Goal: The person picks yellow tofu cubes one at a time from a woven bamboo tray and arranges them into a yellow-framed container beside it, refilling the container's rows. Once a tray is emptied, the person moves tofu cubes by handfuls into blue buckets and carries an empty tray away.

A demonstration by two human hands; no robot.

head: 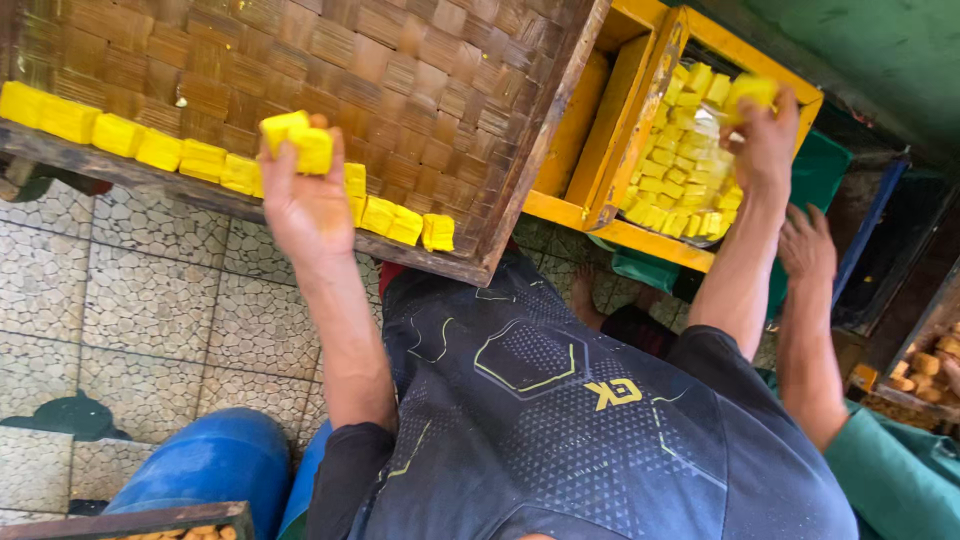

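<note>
Blue barrel point(210, 465) nearest, low left. Left hand point(305, 205) clenched on two yellow blocks point(298, 140), raised over near edge of woven tray point(400, 70), just above row of blocks point(200, 160) lined along that edge. Blocks look soft: light pinch advisable, keep each flush with its neighbour. Far right, right hand point(765, 145) grasps single yellow block point(752, 92) above bag of cubes point(680, 180) in yellow crate point(640, 235). Co-worker's hand point(808, 245) beside, empty.
</note>
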